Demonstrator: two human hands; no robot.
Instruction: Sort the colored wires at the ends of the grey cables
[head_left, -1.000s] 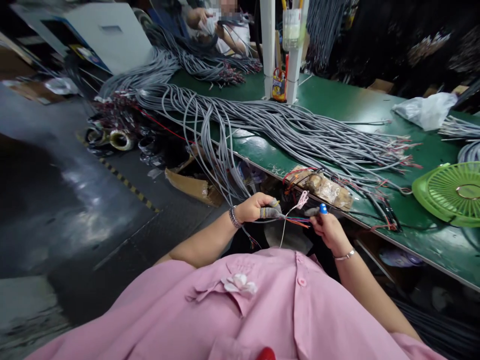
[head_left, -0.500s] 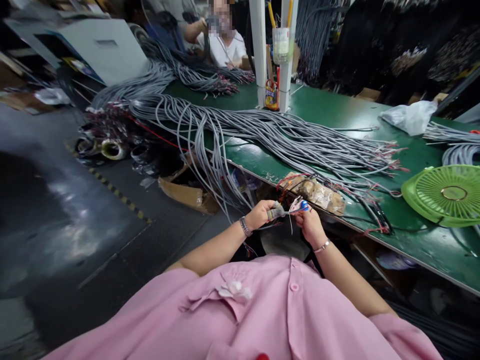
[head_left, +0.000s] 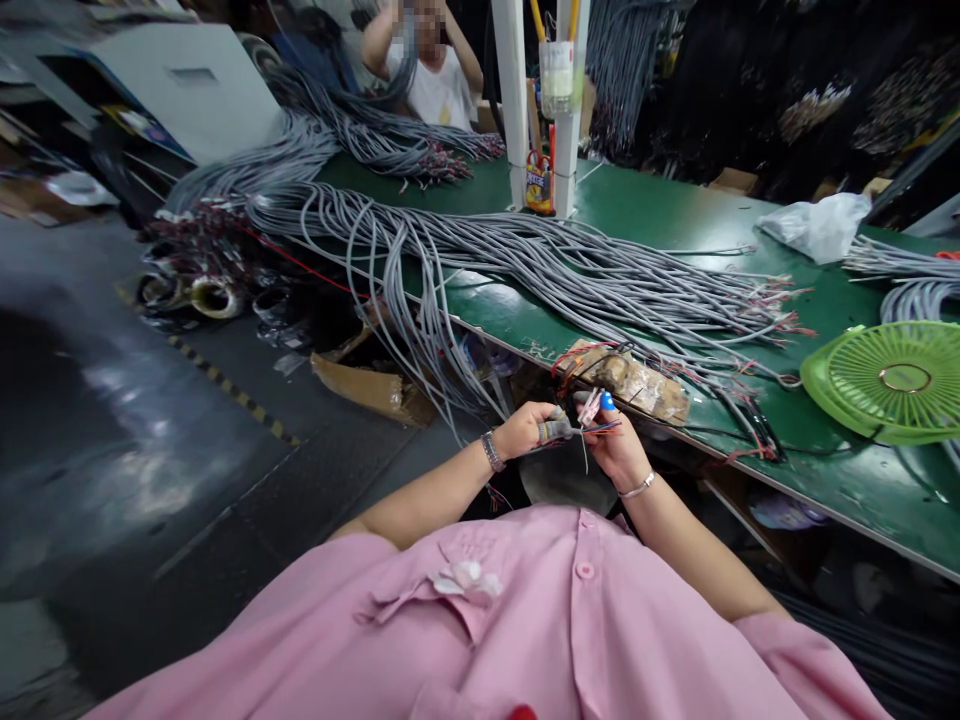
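My left hand (head_left: pixel 525 430), with grey coverings on its fingers, is closed around the end of a grey cable (head_left: pixel 574 431). Thin coloured wires (head_left: pixel 604 428) fan out of that end toward my right hand (head_left: pixel 621 455). A blue cover (head_left: pixel 607 401) caps a digit of my right hand. Its fingers are closed on a small pink-and-white piece (head_left: pixel 590 408), whose kind I cannot make out. One pale wire (head_left: pixel 586 455) dangles below the cable end. Both hands are in front of the bench edge, close together.
A taped block (head_left: pixel 637 385) with wires around it sits at the edge of the green bench (head_left: pixel 645 210). Behind it lies a long bundle of grey cables (head_left: pixel 525 250), some hanging off the edge. A green fan (head_left: pixel 892 380) stands right. Across the bench is another person (head_left: pixel 442 90).
My right hand has turned and opened slightly away from the wires, so the pink-and-white piece and blue cap show more clearly. The person across has raised both arms. The view shifted slightly.
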